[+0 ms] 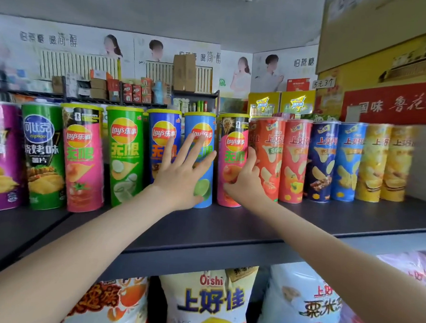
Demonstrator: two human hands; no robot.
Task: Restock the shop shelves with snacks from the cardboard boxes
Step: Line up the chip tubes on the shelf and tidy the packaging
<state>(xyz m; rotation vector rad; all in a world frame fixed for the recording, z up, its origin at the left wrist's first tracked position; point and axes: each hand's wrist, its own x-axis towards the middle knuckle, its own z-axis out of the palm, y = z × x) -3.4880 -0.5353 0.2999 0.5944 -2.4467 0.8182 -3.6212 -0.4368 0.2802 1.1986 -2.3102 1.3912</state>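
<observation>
A: Shelf (302, 223) surface?
B: Dark grey, with chip canisters (123, 151) standing in a row from nine to three o'clock.
A: Hands?
B: Left hand (181, 174) is spread wide, flat against the light-blue Lay's canister (200, 121) at centre. Right hand (245, 180) curls round the pink Lay's canister (233, 128), just toward three o'clock.
A: Room?
B: Drink posters (65, 42) at eleven, cardboard boxes (374, 34) at one, Oishi bags (209, 302) at six.

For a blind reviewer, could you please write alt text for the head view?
Left hand presses flat on a light blue can; right hand grips the pink can beside it, in a row on a dark shelf.
</observation>
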